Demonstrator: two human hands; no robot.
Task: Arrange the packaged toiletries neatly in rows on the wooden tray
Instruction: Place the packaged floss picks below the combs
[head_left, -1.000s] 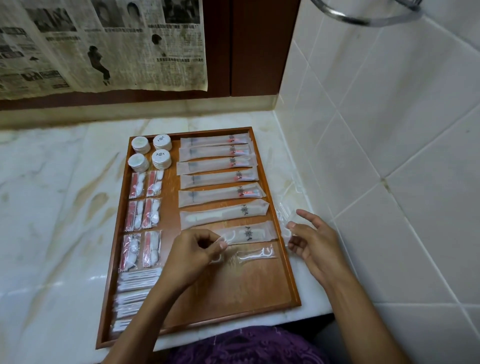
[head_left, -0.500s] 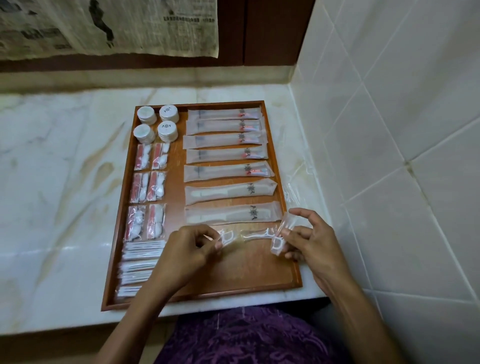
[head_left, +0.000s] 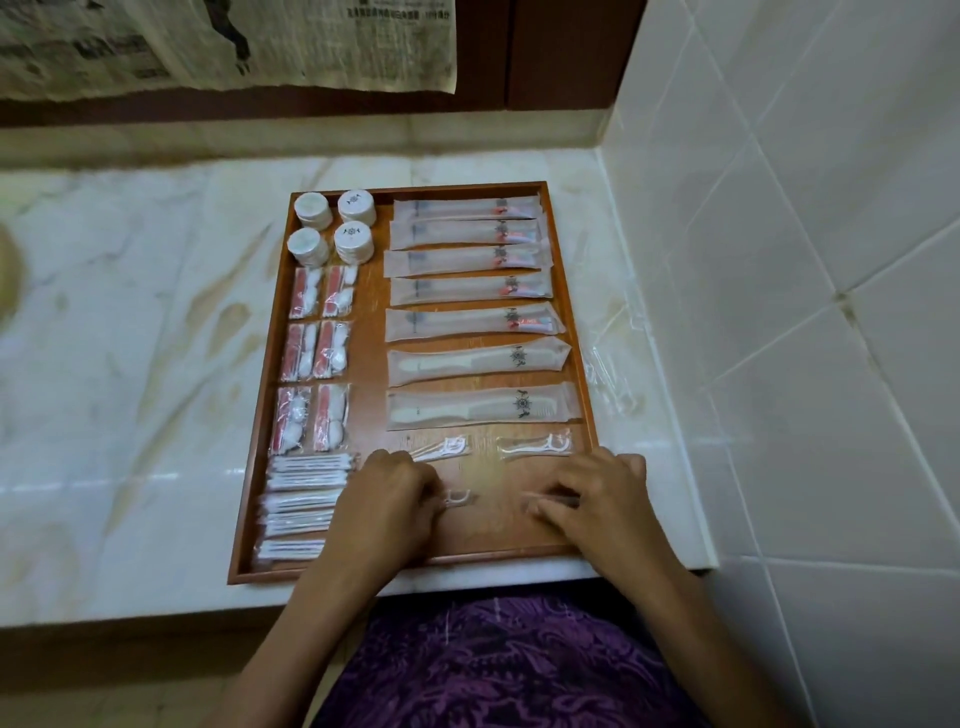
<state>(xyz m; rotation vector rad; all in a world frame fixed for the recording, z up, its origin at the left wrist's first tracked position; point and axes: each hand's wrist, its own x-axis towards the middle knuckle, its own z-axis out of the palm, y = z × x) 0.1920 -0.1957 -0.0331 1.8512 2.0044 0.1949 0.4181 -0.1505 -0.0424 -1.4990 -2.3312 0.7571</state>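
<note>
The wooden tray (head_left: 258, 400) lies on the marble counter. It holds round white tubs (head_left: 332, 228), red-and-white packets (head_left: 319, 327), cotton swab packs (head_left: 304, 499), long toothbrush sachets (head_left: 467, 260) and two comb packets (head_left: 480, 408). Below the combs, two floss pick packets (head_left: 441, 448) (head_left: 537, 446) lie side by side. My left hand (head_left: 387, 512) pinches a third floss pick packet (head_left: 457, 498) flat against the tray floor. My right hand (head_left: 597, 504) holds a fourth clear packet (head_left: 548, 500) down at its fingertips; its contents are blurred.
Loose clear packets (head_left: 608, 374) lie on the counter strip between the tray and the white tiled wall (head_left: 779, 312). Newspaper (head_left: 234, 47) hangs on the dark wood panel behind. The counter edge (head_left: 156, 618) runs just in front of the tray.
Both hands moved toward the near part of the tray. My right hand carried its clear packet from the tray's right rim onto the tray. Two floss packets now lie released below the combs.
</note>
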